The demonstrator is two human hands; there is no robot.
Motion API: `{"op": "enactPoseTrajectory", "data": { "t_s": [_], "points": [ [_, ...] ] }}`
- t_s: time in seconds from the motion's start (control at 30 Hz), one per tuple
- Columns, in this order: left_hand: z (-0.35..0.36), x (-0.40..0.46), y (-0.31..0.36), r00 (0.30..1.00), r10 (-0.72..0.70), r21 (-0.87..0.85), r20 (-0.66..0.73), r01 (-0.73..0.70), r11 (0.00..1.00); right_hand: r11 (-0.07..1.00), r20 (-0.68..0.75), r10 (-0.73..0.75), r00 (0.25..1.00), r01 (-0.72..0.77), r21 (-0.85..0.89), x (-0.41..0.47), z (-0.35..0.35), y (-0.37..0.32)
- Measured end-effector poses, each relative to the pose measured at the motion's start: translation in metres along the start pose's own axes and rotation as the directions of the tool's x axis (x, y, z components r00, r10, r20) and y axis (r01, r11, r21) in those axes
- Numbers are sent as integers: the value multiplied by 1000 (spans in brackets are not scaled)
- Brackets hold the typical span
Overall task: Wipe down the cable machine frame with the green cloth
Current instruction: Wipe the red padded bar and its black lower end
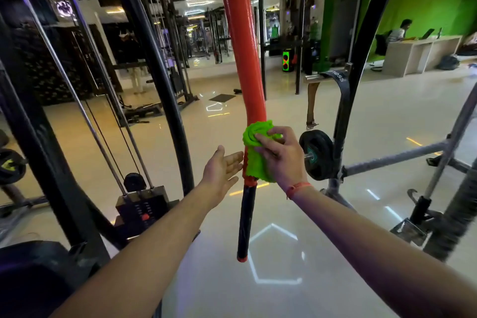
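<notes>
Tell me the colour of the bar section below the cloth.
Black grip section with a red end cap, head view.

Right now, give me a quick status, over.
Right hand grips green cloth around red bar. Left hand open beside it, fingertips near cloth. Nothing in the way.

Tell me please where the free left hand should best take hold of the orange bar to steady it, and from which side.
Probably the black grip section just below the green cloth, approached from the left, where the left hand is open beside the orange bar. This section is bare, narrow enough for fingers to wrap, and the right hand with the cloth covers the part above.
</notes>
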State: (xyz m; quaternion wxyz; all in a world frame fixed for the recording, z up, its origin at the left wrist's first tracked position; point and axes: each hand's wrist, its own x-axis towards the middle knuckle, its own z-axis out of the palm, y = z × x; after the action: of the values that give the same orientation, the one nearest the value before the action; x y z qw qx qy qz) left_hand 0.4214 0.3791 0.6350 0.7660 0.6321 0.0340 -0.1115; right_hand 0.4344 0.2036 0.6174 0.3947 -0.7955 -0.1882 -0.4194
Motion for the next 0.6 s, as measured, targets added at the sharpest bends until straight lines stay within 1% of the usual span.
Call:
{"op": "enactPoseTrajectory", "data": {
  "t_s": [0.07, 0.2, 0.23, 0.27, 0.33, 0.37, 0.4, 0.43, 0.5, 0.53, 0.57, 0.6],
  "points": [
    [-1, 2, -9, 1000, -16, -15, -12, 15, 1000, 1000, 4, 20, 1000, -20, -12, -11, 5, 3],
    [-4, 3, -25, 998, -44, -25, -37, 43, 999, 998, 214, 41, 976, -32, -44, -73, 17, 19],
    [-5, 3, -29, 998, -56, -24, -38, 55, 998, 998, 225, 50, 973, -39, -52, -79, 18, 21],
    [-7, 3, -33, 997, -69, -23, -38, 68, 997, 997, 195, 67, 978, -61, -39, -79, 20, 22],
    [-9, 4, -41, 996, -89, -24, -32, 88, 996, 995, 84, 99, 992, -99, 4, -71, 21, 18],
    [-10, 5, -45, 995, -99, -28, -30, 98, 995, 994, 51, 106, 993, -106, 4, -71, 23, 18],
    [-10, 6, -49, 994, -108, -35, -30, 107, 994, 994, 53, 108, 993, -108, -7, -76, 26, 18],
    [-11, 7, -53, 993, -115, -40, -35, 113, 993, 994, 91, 107, 990, -105, -22, -87, 30, 21],
    [-13, 8, -61, 991, -125, -29, -44, 124, 992, 992, 219, 122, 968, -112, -58, -118, 38, 30],
    [-15, 8, -64, 990, -130, -21, -46, 129, 991, 989, 261, 143, 955, -129, -67, -131, 40, 33],
    [-17, 8, -68, 990, -134, -14, -49, 134, 991, 986, 256, 168, 952, -157, -63, -140, 41, 35],
    [-19, 8, -71, 989, -139, -11, -50, 138, 990, 978, 220, 207, 953, -205, -33, -141, 42, 34]
  ]
}}
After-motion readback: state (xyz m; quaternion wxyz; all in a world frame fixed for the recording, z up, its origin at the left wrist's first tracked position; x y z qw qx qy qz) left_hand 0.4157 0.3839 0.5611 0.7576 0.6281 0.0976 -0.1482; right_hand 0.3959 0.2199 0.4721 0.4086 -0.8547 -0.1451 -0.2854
